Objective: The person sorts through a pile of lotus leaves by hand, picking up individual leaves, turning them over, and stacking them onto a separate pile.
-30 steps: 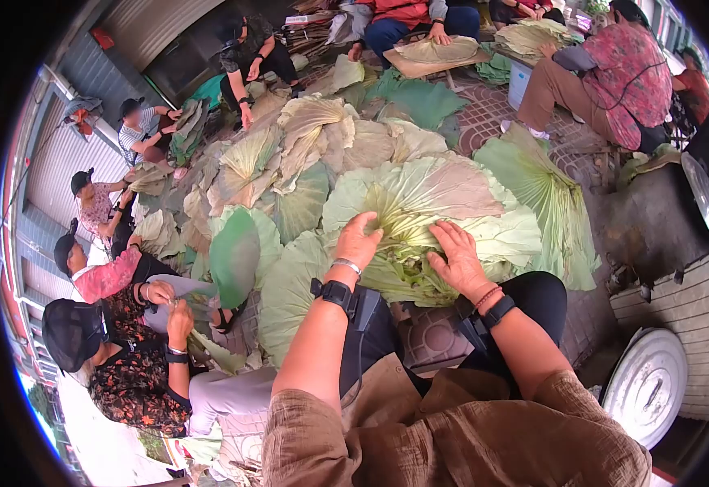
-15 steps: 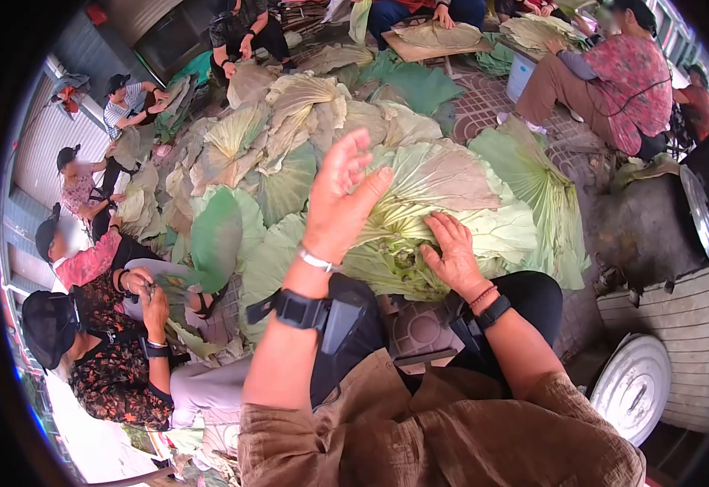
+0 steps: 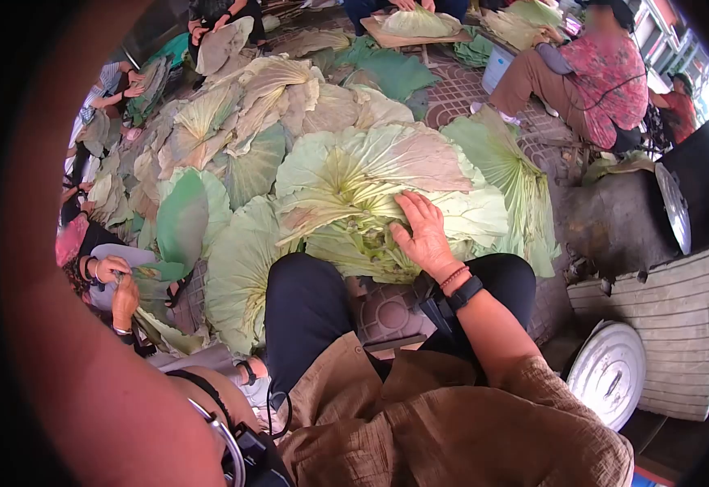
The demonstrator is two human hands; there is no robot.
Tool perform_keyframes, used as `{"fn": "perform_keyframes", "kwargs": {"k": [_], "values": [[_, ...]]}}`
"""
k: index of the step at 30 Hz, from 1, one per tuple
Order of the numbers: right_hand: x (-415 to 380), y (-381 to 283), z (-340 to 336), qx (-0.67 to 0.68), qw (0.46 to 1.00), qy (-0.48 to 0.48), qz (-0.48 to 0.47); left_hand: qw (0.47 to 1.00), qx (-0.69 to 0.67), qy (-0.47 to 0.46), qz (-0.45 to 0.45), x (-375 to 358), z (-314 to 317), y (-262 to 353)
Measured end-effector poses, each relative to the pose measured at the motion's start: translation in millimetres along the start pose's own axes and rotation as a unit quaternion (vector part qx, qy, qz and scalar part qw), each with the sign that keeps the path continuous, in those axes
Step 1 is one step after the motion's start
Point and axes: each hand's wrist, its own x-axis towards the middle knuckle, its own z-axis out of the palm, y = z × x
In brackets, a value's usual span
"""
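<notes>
My right hand (image 3: 426, 235) lies on a stack of large pale green lotus leaves (image 3: 371, 162) in front of my knees. Its fingers are stretched out over the upper leaf, and its thumb is near the bunched stem ends. My left hand (image 3: 86, 357) is right against the camera, a big blurred shape along the left edge. Its fingers cannot be made out; a metal bracelet (image 3: 229, 438) and a black wrist device (image 3: 257, 458) show below it. More lotus leaves (image 3: 241, 268) lie to the left of the stack, touching it.
A wide heap of drying leaves (image 3: 200, 122) covers the ground ahead. Several people sit round it handling leaves, one in a pink patterned top (image 3: 606, 81) at far right. To my right stand a round metal lid (image 3: 610, 377) and a slatted pale panel (image 3: 671, 325).
My left hand has left its place above the leaves and come up close to the camera. My right hand stays on the stack. The whole view has shifted slightly.
</notes>
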Motion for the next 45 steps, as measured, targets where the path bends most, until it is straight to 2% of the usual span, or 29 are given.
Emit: {"fn": "perform_keyframes", "kwargs": {"k": [20, 24, 27, 29, 31, 34, 37, 41, 45], "values": [[0.4, 6.3, 6.0, 0.016, 1.000, -0.004, -0.010, 0.994, 0.102, 0.039, -0.016, -21.7, 20.7, 4.3], [0.2, 4.4, 4.3, 0.016, 1.000, -0.004, -0.001, 0.982, 0.149, 0.113, -0.012, -44.3, -3.4, 11.3], [-0.2, 2.9, 1.7, 0.018, 1.000, 0.004, -0.012, 0.952, 0.227, 0.170, -0.113, -110.8, -92.1, 24.8], [0.5, -1.1, 2.0, 0.022, 1.000, 0.004, -0.003, 0.927, 0.273, 0.109, -0.234, -178.1, -179.4, 34.0], [-0.2, 2.4, 3.3, 0.003, 1.000, 0.002, 0.001, 0.880, 0.301, 0.010, -0.368, -254.7, -265.7, 24.9], [-0.4, 1.4, 0.8, 0.009, 1.000, 0.003, 0.002, 0.800, 0.302, -0.143, -0.498, -337.4, -351.7, -5.0], [-0.4, 2.0, 3.7, -0.001, 1.000, 0.010, 0.002, 0.758, 0.295, -0.230, -0.535, -377.4, -389.9, -28.9], [-2.6, 2.7, 2.4, 0.011, 1.000, 0.025, -0.012, 0.739, 0.270, -0.290, -0.545, -385.8, -425.4, -77.1], [-3.4, 1.8, 3.5, 0.001, 0.999, 0.033, -0.010, 0.730, 0.257, -0.320, -0.547, -383.1, -450.8, -84.6]]}}
